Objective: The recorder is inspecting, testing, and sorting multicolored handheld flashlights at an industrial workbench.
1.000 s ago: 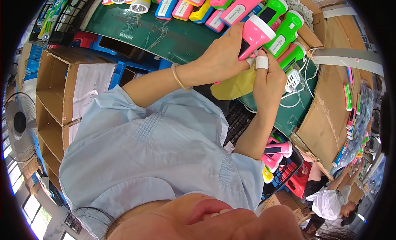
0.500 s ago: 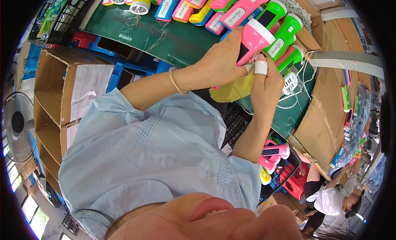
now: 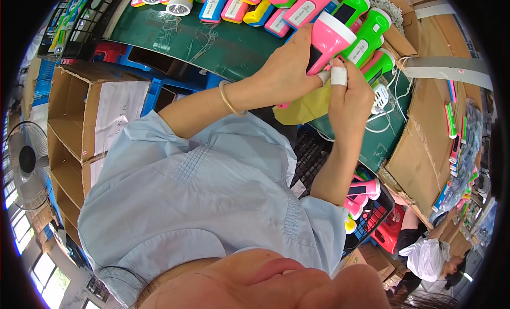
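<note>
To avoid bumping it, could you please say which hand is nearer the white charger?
Right hand, just left of the white charger; the left hand is farther left, holding a flashlight.

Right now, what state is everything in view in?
Left hand: closed around the pink flashlight.
Right hand: fingers curled at the flashlight's side; grip unclear.
Pink flashlight: held, tilted; lens hidden, so lit or not unclear.
Cloth: below the hands, partly hidden.
Green flashlights: lying on the table.
Charger: cables beside it; power unclear.
Fan: upright; spinning or not unclear.
</note>
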`<state>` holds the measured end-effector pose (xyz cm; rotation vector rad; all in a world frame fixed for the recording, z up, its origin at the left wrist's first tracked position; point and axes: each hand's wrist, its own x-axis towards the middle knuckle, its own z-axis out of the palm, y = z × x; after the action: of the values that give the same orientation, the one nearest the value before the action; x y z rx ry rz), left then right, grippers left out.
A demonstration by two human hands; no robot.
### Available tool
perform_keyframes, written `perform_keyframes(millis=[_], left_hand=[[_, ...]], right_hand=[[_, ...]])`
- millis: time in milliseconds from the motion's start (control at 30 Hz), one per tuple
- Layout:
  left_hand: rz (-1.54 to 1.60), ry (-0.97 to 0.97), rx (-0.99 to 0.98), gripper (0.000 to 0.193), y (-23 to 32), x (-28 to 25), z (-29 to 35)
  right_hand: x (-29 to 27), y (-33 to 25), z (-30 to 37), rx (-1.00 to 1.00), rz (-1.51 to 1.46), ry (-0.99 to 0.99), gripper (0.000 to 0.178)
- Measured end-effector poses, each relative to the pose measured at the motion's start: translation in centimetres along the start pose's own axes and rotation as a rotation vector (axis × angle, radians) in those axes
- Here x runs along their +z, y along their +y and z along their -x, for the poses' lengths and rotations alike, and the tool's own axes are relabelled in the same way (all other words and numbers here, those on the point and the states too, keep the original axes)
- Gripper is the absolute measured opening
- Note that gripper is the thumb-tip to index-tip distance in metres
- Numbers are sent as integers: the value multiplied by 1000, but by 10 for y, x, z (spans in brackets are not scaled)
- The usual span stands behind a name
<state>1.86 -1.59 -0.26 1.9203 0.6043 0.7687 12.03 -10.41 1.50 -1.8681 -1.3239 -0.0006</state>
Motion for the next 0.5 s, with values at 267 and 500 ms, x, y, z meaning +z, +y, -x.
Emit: perform_keyframes(millis=[267, 500], left_hand=[[476, -144, -35, 60, 12, -16, -1], [570, -256, -184, 61, 20, -24, 0]], right_hand=[[-38, -19, 25, 136, -474, 362, 11], [-37, -22, 9, 185, -483, -84, 19]])
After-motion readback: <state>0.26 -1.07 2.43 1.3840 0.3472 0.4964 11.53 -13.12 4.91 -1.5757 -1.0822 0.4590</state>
